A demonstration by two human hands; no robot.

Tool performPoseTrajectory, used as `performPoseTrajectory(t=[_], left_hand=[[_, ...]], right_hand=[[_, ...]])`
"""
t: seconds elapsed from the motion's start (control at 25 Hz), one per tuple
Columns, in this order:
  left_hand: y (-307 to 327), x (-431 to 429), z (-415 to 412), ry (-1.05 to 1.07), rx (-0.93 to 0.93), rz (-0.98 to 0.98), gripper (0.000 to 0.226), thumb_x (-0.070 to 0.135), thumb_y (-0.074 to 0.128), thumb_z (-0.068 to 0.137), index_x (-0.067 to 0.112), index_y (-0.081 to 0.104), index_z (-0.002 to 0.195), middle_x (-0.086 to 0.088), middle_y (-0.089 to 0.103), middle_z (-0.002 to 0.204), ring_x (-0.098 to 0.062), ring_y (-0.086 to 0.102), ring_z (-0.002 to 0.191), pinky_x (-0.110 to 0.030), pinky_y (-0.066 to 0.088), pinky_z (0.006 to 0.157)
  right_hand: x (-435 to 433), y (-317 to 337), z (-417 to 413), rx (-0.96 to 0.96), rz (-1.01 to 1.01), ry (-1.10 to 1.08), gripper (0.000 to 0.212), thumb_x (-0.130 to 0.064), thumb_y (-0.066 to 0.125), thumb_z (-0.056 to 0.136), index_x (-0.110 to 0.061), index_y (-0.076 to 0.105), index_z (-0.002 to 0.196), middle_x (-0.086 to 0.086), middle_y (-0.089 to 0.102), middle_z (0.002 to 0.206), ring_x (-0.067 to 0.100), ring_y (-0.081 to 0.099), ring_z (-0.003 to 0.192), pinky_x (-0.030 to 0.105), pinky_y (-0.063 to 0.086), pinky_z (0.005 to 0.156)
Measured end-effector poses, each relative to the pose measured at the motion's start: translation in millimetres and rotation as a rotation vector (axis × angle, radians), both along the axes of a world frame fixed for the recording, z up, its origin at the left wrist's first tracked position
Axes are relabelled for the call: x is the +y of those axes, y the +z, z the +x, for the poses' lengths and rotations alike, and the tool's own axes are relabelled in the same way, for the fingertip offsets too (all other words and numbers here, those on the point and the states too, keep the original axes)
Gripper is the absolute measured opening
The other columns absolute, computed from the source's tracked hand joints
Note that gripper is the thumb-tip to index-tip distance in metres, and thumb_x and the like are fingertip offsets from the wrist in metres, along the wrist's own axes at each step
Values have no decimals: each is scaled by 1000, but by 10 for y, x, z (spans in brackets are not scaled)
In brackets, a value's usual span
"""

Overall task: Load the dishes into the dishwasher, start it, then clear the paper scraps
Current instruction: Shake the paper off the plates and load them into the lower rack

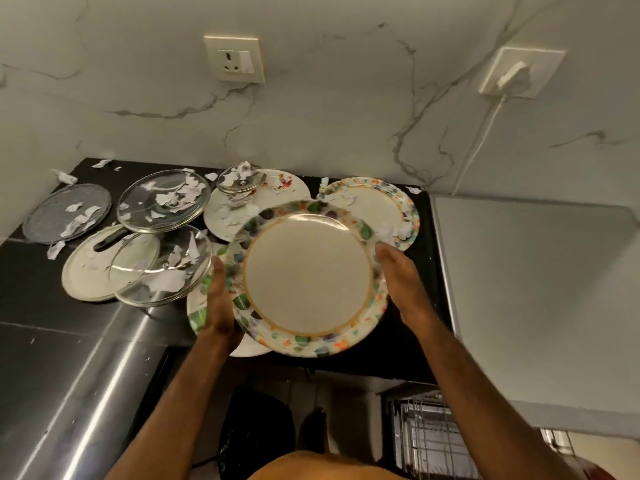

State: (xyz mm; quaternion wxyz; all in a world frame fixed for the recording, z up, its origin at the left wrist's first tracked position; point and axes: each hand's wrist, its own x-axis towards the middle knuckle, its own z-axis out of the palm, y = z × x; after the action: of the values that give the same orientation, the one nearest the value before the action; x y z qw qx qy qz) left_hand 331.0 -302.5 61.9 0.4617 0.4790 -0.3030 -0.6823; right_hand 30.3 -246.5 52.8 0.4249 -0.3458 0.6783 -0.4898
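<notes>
A large plate with a flowered rim is lifted and tilted above the black counter. My left hand grips its left rim and my right hand holds its right rim. Another flowered plate lies partly hidden under it. Two more plates lie behind. Glass lids, a white plate and a grey disc lie to the left. Torn paper scraps litter the dishes and counter. A dishwasher rack shows below right.
A marble wall with a socket and a plugged-in adapter stands behind. A grey appliance top fills the right side. A steel surface runs along the lower left. A dark bag sits on the floor.
</notes>
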Motion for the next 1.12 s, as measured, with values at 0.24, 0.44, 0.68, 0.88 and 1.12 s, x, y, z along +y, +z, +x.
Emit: performPoseTrajectory(t=[0.24, 0.44, 0.68, 0.88, 1.12], left_hand=[[191, -44, -1121, -339, -110, 18, 54, 62, 41, 103, 25, 65, 134, -9, 73, 126, -31, 71, 113, -49, 55, 95], [42, 208, -2166, -649, -205, -33, 36, 41, 63, 100, 17, 71, 125, -15, 76, 116, -38, 73, 107, -55, 58, 92], [21, 1163, -3573, -1052, -266, -184, 28, 35, 64, 101, 17, 70, 122, -8, 78, 108, -28, 76, 99, -37, 63, 72], [-60, 2129, -4588, -1385, -253, -349, 22, 31, 65, 102, 24, 71, 122, -3, 77, 113, -26, 74, 106, -42, 62, 86], [-335, 3232, -5540, -1665, -253, -502, 22, 32, 67, 100, 23, 73, 120, 1, 78, 112, -18, 73, 107, -37, 60, 91]], right_hand=[[867, -97, -658, 31, -56, -398, 26, -36, 56, 107, -30, 64, 131, -10, 75, 111, 12, 74, 99, 34, 61, 80], [1884, -212, -1157, -3, -61, -746, 19, -33, 52, 109, -32, 63, 125, -7, 71, 111, 16, 68, 104, 30, 54, 79], [3378, -436, -1530, -42, -97, -1173, 25, -40, 53, 107, -34, 63, 129, 3, 73, 107, 23, 70, 94, 39, 57, 80], [4568, -516, -1665, -70, -98, -1520, 21, -27, 57, 107, -28, 65, 126, -5, 76, 106, 14, 73, 95, 36, 61, 78], [5603, -939, -1941, -140, 189, -1719, 18, -22, 59, 98, -24, 63, 116, -3, 69, 107, 24, 67, 104, 49, 60, 90]])
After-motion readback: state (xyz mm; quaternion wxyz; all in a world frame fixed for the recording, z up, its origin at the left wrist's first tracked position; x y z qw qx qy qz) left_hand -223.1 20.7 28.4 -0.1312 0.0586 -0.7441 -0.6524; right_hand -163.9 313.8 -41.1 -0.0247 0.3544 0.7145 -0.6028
